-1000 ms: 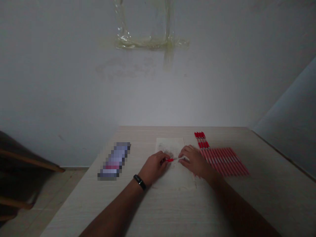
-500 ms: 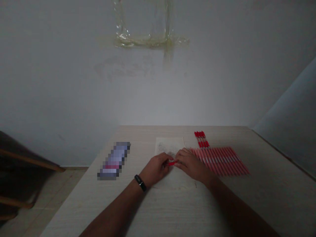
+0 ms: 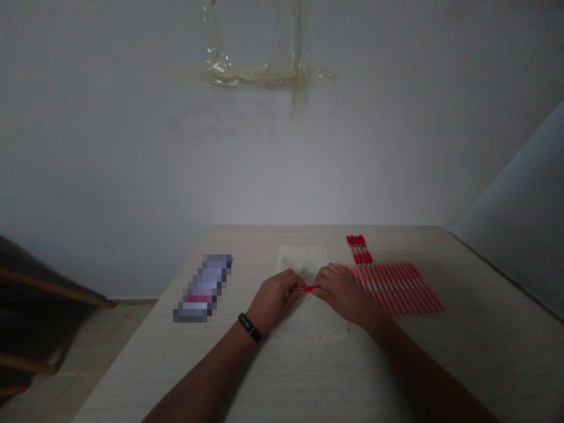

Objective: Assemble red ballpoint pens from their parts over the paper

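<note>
My left hand (image 3: 275,301) and my right hand (image 3: 341,294) meet over a sheet of pale paper (image 3: 303,259), both pinching a small red pen part (image 3: 311,288) between their fingertips. Most of that part is hidden by my fingers. To the right of my right hand, red-tipped pens (image 3: 392,288) lie side by side in a flat row. A shorter bunch of pens (image 3: 359,249) sits behind that row, its red ends pointing away from me. A black wristband (image 3: 249,327) circles my left wrist.
A pixelated, unreadable oblong item (image 3: 202,288) lies on the pale wood-grain table (image 3: 480,346) left of my hands. A dark wooden frame (image 3: 39,294) stands beyond the table's left edge. Clear tape (image 3: 264,73) marks the wall ahead.
My hands have come closer together around the red part, and the white section visible earlier near my right hand is now hidden. The pens and the paper have not moved.
</note>
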Available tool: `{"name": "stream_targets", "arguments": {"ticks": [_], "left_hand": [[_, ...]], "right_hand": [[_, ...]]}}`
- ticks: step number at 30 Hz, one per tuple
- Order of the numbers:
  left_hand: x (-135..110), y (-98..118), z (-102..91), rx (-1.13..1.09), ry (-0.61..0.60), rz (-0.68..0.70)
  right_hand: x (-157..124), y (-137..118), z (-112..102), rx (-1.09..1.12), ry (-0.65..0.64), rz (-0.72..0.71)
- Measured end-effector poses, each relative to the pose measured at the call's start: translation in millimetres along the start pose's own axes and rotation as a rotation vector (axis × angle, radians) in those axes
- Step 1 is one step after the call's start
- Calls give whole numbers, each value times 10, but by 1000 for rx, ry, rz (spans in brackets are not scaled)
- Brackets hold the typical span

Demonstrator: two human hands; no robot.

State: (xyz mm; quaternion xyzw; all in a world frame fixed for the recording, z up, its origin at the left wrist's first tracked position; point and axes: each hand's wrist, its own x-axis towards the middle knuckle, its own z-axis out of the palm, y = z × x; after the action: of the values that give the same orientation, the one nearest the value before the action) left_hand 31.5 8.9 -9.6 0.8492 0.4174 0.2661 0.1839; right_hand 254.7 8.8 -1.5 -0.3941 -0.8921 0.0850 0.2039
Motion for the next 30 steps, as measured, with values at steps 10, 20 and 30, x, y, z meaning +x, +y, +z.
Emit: {"name": "stream_targets", "arguments": {"ticks": [10,20,30], "left_hand": [[-22,12,-17,18,19,65],[-27,48,18,-73,-40,-21],[4,21,28,-80,33,-105]], "right_hand": [[9,14,65,-274,-25,-29],[8,26,45,-336,-5,-50],[-25,96,-56,31,88,27]]}}
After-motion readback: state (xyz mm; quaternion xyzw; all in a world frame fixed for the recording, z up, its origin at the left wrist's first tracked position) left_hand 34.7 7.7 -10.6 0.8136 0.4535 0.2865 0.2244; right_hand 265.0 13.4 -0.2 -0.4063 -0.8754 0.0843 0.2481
